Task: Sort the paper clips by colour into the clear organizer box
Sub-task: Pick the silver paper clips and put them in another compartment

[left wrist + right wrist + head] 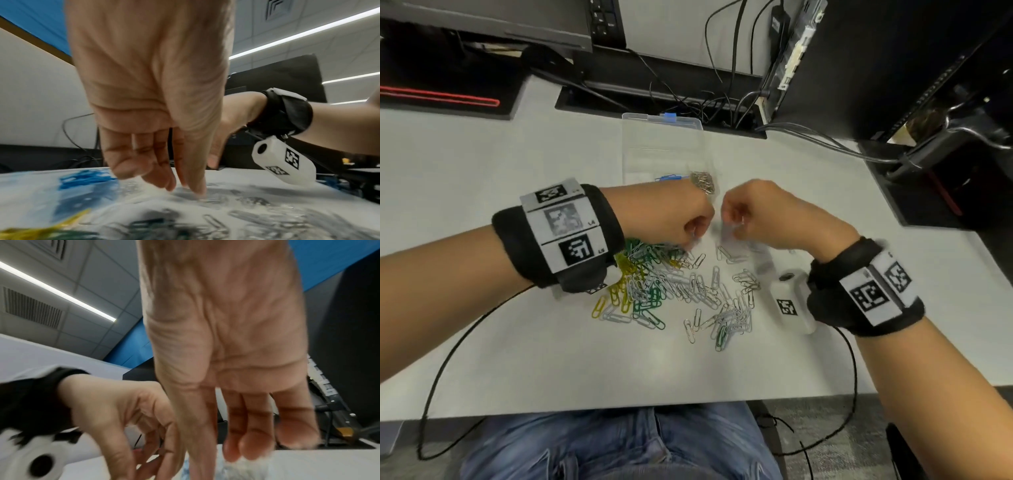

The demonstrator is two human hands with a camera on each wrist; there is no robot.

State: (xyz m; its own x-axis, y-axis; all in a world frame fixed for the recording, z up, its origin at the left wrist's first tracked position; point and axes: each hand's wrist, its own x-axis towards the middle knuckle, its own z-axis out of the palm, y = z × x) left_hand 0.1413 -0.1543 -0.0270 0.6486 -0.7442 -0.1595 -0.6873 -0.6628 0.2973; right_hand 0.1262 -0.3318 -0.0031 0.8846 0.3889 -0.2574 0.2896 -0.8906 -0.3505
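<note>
Left hand (671,214) and right hand (774,212) hover side by side over the paper clip pile (674,291), fingers pointing down. Motion blur hides the fingertips; whether either hand pinches a clip cannot be told. The clear organizer box (664,144) lies just beyond both hands, its near edge hidden behind them, with blue clips (669,177) and silver clips (703,181) inside.

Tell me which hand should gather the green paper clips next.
Left, probably. The left hand hovers right over the green paper clips heaped below its wrist; the right hand is over mostly silver paper clips.
</note>
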